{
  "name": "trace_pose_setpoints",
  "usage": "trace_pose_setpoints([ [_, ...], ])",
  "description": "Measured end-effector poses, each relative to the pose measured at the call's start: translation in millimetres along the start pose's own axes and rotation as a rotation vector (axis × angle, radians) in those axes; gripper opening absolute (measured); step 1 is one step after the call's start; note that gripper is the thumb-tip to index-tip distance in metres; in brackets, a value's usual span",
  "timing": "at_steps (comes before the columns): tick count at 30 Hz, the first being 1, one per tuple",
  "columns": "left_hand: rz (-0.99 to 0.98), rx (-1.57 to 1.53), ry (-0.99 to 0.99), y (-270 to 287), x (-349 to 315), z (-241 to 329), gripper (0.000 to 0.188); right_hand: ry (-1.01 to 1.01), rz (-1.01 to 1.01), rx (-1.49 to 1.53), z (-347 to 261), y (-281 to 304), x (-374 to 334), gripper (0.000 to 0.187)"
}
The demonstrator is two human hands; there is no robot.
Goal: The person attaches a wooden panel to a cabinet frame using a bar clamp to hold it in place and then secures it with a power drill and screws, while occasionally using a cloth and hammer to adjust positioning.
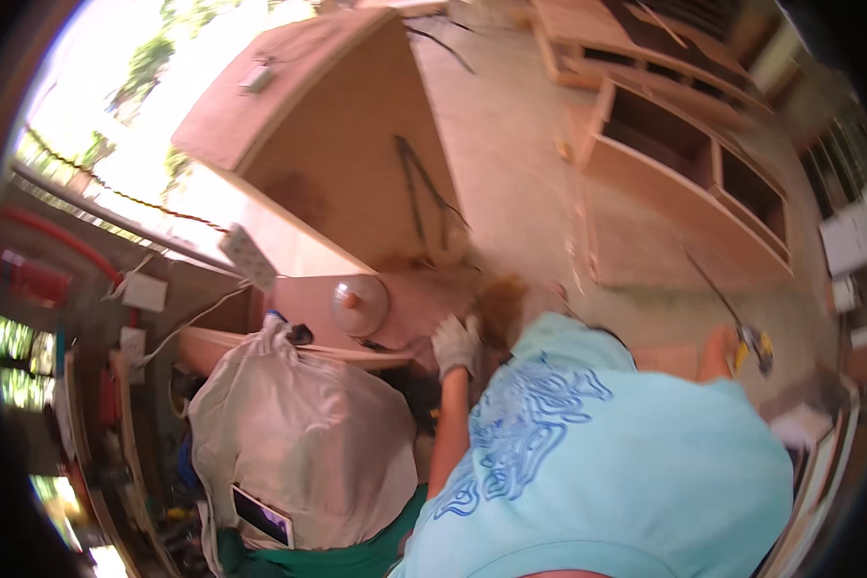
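My left hand, in a pale work glove, reaches over the edge of a reddish-brown board with its fingers apart. Just beyond it is a blurred brown, fuzzy thing whose kind I cannot make out. Out to the right, my bare right hand closes on a yellow-and-black tool; a long thin dark rod runs up and away from it. A clear round dome with an orange middle rests on the board, left of the gloved hand.
Grey cloth covers something at lower left, with a phone lying on it. Behind the board stands a large wooden cabinet. A white power strip hangs at left. Wooden carcasses with open compartments stand at right.
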State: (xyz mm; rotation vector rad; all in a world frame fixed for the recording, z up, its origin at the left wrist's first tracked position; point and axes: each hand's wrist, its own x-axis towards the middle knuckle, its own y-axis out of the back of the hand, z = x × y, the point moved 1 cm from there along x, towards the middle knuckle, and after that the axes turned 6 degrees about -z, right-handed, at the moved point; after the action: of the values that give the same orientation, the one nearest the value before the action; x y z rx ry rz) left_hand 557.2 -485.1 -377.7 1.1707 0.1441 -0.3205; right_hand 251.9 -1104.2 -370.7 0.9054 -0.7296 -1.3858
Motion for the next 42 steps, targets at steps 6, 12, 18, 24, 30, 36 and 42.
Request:
trace_pose_setpoints([
  [6, -0.105, -0.181, 0.262, 20, -8, 12, 0.054, -0.11, -0.163, 0.405, -54, -66, 57, 0.026],
  [12, 0.155, -0.307, 0.556, 53, -33, -9, 0.037, -0.122, -0.289, 0.792, -162, -93, 76, 0.035],
  [18, 0.002, 0.026, 0.52, 58, 50, 25, 0.042, -0.291, -0.327, 0.991, -147, -143, 81, 0.044],
  [24, 0.159, 0.344, -0.085, 101, 196, 116, 0.043, -0.727, -0.381, 1.12, -112, -187, -4, 0.054],
  [30, -0.071, 0.147, -0.523, 19, 315, 302, 0.042, -1.046, 0.092, 1.344, -70, -206, -49, 0.044],
  [36, -0.165, 0.367, -0.868, -53, 442, 534, 0.036, -1.189, 0.27, 1.428, -86, -161, -58, 0.047],
  [42, -0.225, 0.074, -1.45, -182, 436, 768, 0.038, -1.61, 0.271, 1.322, -86, -81, -27, 0.033],
])
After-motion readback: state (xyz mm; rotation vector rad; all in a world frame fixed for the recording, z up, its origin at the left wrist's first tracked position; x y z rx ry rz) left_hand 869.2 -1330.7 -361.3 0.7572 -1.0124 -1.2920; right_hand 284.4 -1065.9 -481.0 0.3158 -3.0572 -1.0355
